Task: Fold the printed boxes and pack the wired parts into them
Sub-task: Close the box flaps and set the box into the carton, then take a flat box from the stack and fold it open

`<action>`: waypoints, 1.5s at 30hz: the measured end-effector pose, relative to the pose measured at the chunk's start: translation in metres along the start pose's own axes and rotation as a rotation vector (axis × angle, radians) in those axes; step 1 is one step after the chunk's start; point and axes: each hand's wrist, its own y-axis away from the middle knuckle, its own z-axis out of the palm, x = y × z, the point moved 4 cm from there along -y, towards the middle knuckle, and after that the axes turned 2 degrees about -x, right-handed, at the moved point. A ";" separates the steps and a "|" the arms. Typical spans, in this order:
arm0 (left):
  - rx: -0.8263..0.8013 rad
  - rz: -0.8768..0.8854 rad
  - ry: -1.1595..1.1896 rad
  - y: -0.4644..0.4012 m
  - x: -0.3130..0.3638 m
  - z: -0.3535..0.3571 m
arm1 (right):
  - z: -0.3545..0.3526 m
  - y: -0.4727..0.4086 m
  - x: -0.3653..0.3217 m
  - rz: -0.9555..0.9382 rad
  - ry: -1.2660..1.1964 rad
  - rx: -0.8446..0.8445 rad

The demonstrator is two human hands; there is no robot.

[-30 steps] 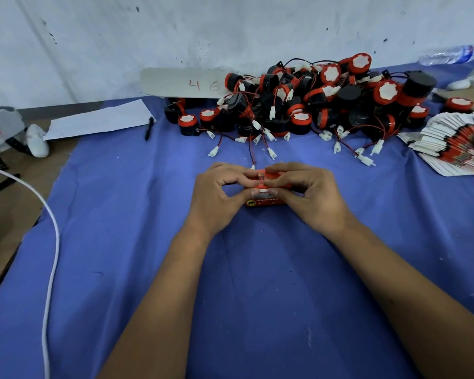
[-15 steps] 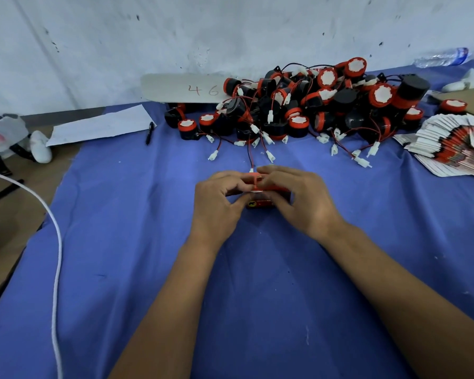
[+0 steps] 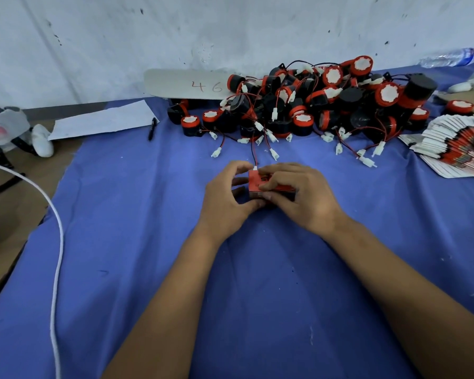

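Now mid-pack, closing one red printed box (image 3: 258, 179) on the blue cloth (image 3: 148, 269) at table centre. Left hand (image 3: 227, 196) curled round the box's left end, thumb under the near edge; right hand (image 3: 303, 196) curled over the top and right side, fingertips (image 3: 268, 184) pressing the lid down. Red-black wire (image 3: 253, 157) and white plug trailing out the far edge, probably not fully tucked. Next: push the wire in, seat the flap, set box aside, reach for another flat. Versus a second ago: box top now showing more red face, flatter, left fingers shifted from over the top to the end. Farther back, pile of wired parts (image 3: 326, 105) against the wall, stack of flat boxes (image 3: 457, 149) far right, pen (image 3: 152, 128) and paper (image 3: 104, 120) far left.
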 end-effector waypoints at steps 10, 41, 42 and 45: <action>-0.058 -0.045 0.040 -0.010 -0.006 0.001 | -0.004 0.010 0.005 0.082 -0.076 -0.054; -0.572 0.429 0.305 0.021 0.338 0.390 | -0.435 0.268 -0.063 1.364 0.904 0.395; -0.527 0.387 0.313 0.015 0.325 0.386 | -0.425 0.250 -0.061 1.240 0.910 0.478; -0.394 0.164 0.278 -0.001 0.277 0.377 | -0.384 0.196 -0.037 1.018 0.698 0.542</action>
